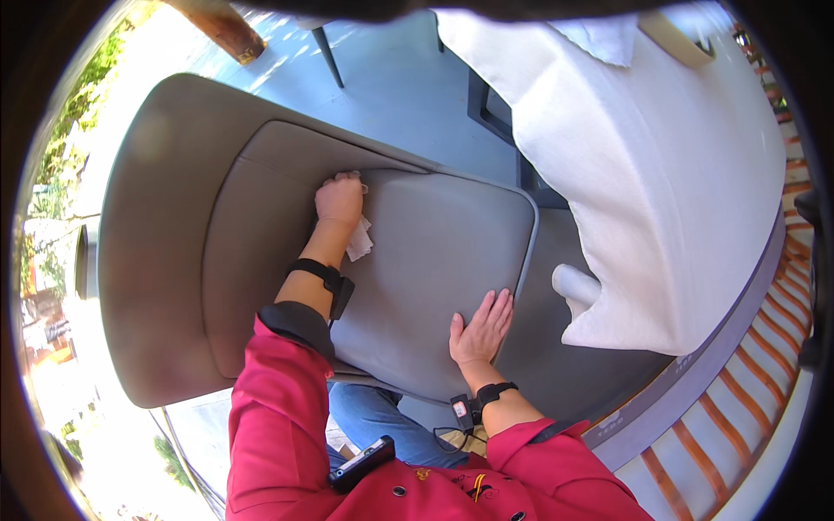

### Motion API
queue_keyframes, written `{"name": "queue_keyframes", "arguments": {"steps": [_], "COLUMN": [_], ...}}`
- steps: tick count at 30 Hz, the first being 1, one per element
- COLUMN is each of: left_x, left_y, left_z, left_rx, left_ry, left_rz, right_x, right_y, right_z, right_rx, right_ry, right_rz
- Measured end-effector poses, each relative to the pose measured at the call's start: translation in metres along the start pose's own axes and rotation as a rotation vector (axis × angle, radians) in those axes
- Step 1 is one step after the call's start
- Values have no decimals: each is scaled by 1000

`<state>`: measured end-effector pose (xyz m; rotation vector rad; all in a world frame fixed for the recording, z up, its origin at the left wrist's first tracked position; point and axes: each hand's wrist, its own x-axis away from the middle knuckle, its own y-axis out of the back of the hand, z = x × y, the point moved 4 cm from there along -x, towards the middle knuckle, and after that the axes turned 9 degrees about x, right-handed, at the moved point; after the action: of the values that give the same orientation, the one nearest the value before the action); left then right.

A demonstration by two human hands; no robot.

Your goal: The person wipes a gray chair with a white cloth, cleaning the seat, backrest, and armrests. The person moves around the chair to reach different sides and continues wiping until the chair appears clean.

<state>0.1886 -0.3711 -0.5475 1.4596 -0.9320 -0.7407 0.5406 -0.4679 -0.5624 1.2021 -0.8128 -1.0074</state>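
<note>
A brown-grey upholstered chair lies before me, its backrest at the left and its seat at the right. My left hand is closed around a crumpled white cloth or tissue, pressed into the crease where seat and backrest meet. Part of the cloth hangs out below the fist; the rest is hidden by the fingers. Flat on the seat near its front edge rests my right hand, palm down, fingers extended and thumb apart. It holds nothing. Black bands are strapped round both wrists.
At the right stands a table with a white tablecloth, whose folded corner hangs near the seat. A white cloth lies on top. Dark metal legs show beneath. A wooden post is at the upper left, wooden slats at the lower right.
</note>
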Motion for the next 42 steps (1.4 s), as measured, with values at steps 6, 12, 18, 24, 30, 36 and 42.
{"name": "queue_keyframes", "arguments": {"steps": [6, 12, 18, 24, 30, 36, 42], "left_x": [-12, 5, 8, 17, 93, 212, 262], "left_y": [-3, -10, -12, 15, 12, 15, 21], "left_z": [-41, -102, -45, 4, 37, 59, 21], "left_rx": [19, 110, 185, -54, -51, -8, 42], "left_ry": [193, -183, -171, 9, 194, 507, 574], "left_rz": [34, -205, -153, 115, 88, 144, 394], "right_x": [-1, -2, 0, 0, 0, 0, 1], "right_y": [-1, 4, 5, 6, 9, 8, 7], "right_z": [0, 4, 6, 6, 8, 7, 8], "right_rx": [8, 35, 67, 63, 62, 70, 66], "right_ry": [4, 25, 58, 60, 46, 43, 12], "right_rz": [-10, -30, -66, -82, -99, -105, -104]}}
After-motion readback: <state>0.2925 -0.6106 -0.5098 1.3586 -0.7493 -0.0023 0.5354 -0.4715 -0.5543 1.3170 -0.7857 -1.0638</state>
